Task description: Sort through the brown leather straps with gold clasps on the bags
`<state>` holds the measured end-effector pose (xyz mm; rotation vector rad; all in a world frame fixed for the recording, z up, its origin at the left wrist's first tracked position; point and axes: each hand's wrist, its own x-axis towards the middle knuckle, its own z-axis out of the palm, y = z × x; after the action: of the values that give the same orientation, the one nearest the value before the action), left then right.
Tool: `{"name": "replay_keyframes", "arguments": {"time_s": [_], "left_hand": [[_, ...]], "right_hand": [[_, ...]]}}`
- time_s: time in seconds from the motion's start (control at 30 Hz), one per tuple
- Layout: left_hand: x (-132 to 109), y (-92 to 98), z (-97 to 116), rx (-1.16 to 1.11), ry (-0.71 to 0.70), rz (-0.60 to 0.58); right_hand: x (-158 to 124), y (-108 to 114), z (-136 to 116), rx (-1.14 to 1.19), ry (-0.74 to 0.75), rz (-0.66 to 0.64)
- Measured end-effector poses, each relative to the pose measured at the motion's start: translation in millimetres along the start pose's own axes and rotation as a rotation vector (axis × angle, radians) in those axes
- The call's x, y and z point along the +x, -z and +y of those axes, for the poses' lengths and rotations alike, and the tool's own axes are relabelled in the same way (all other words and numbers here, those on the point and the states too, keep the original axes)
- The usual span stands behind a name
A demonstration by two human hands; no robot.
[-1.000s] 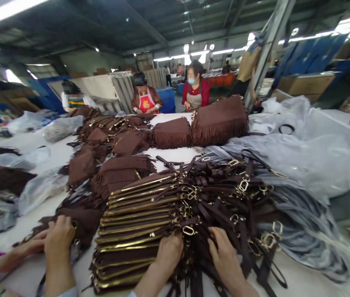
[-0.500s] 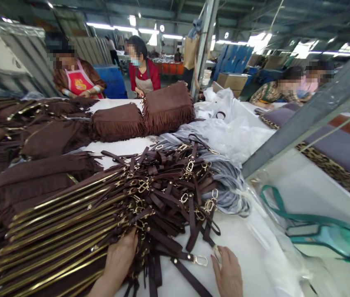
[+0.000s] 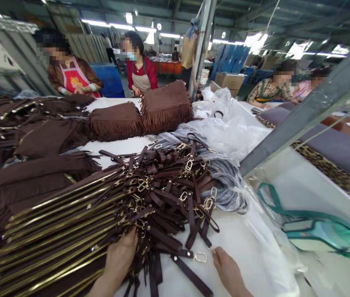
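Observation:
My left hand (image 3: 119, 253) reaches in among the dark brown straps, beside a row of brown pieces with gold zippers (image 3: 51, 235). Its fingertips are hidden there, so its grip does not show. At the lower right, my right hand (image 3: 228, 268) is closed on the metal end of a brown wrist strap (image 3: 206, 241). That strap runs from the pile of straps with gold clasps (image 3: 162, 185). Between my hands lies a loose strap with an oval metal clasp (image 3: 200, 257), and another strap (image 3: 190, 274) slants below it.
Fringed brown bags (image 3: 165, 103) stand stacked at the back of the white table. Clear plastic and grey cords (image 3: 224, 185) lie right of the straps, near a slanting metal post (image 3: 286, 128). A green-strapped clear bag (image 3: 326, 231) is at right. Several people work across the tables.
My right hand has closed its fingers on the strap's metal end; before, thumb and fingers were apart around it. My left hand stays put. The view shifted slightly.

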<state>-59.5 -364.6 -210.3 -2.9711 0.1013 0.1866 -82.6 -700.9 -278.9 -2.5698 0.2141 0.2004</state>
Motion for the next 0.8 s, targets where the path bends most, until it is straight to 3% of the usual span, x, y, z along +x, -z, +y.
{"name": "replay_keyframes", "arguments": {"time_s": [0.1, 0.27, 0.4, 0.5, 0.63, 0.7, 0.8], "left_hand": [[1, -0.1, 0, -0.075, 0.042, 0.0], [2, -1.6, 0, -0.097, 0.043, -0.025], [0, -0.9, 1, -0.049, 0.032, -0.042], [-1, 0.7, 2, -0.015, 0.031, -0.048], [-1, 0.2, 3, -0.026, 0.036, -0.034], [0, -2.2, 3, -0.04, 0.054, -0.02], [1, -7.3, 2, -0.035, 0.056, 0.012]], "right_hand": [[0, 11, 2, 0.124, -0.032, -0.064], [-1, 42, -12, 0.713, -0.269, -0.128], [2, 54, -15, 0.853, -0.311, -0.12], [7, 51, -1, 0.684, -0.311, -0.087], [19, 41, 12, 0.342, -0.204, 0.198], [29, 35, 5, 0.215, -0.07, 0.301], [47, 24, -19, -0.007, 0.059, 0.283]]}}
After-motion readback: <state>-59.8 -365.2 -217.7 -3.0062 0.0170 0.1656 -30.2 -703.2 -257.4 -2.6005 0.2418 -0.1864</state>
